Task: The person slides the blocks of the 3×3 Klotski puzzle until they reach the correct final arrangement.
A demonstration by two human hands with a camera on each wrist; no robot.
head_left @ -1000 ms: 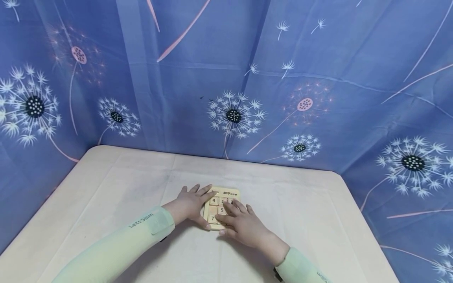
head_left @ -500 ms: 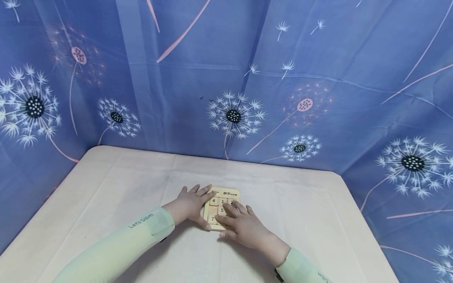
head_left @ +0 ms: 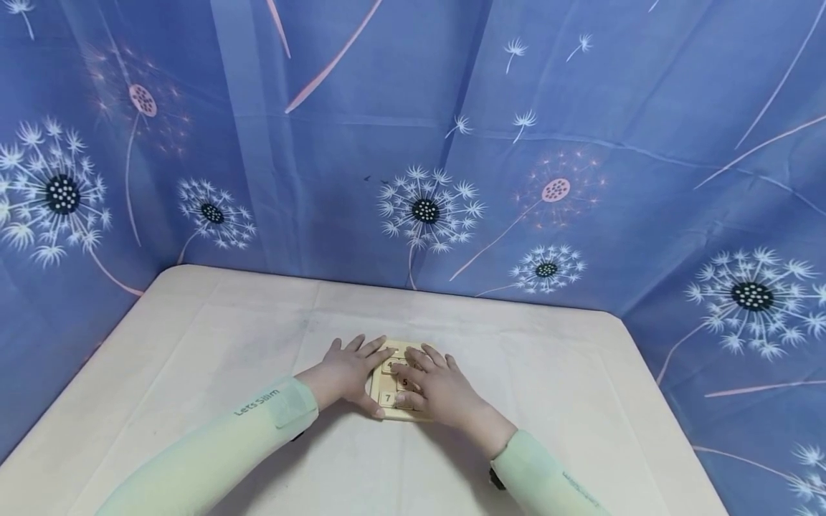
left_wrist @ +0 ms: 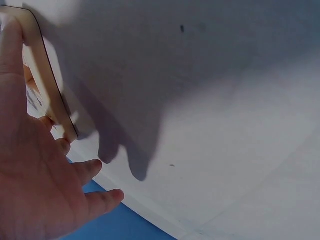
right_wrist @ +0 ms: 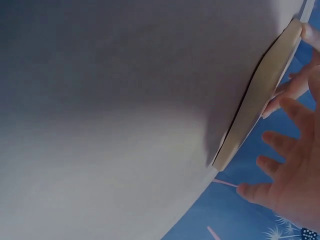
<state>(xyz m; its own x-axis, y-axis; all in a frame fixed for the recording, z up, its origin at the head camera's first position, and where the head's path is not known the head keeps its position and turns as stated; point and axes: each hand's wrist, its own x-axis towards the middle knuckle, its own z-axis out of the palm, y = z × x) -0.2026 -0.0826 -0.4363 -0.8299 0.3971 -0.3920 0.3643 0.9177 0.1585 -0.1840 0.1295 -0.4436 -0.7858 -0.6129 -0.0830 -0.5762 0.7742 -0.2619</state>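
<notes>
A pale yellow number sliding puzzle lies flat on the table, with tiles 4, 5 and 7 readable and a bare slot between 4 and 7. My left hand rests along its left side, fingers spread, thumb at the near corner and index finger at the top. The right hand reaches over from the right and covers most of the other tiles, its fingertips over the upper and middle rows. In the left wrist view, the thumb touches the puzzle's side. The right wrist view shows spread fingers beside the puzzle's edge.
A cream cloth covers the table. Blue curtains with dandelion prints stand behind the table and on both sides. Pale green sleeves cover both forearms.
My right hand has moved up and slightly left over the puzzle, now hiding the 1 and 2 tiles and part of the printed heading. The left hand and the puzzle stay in place.
</notes>
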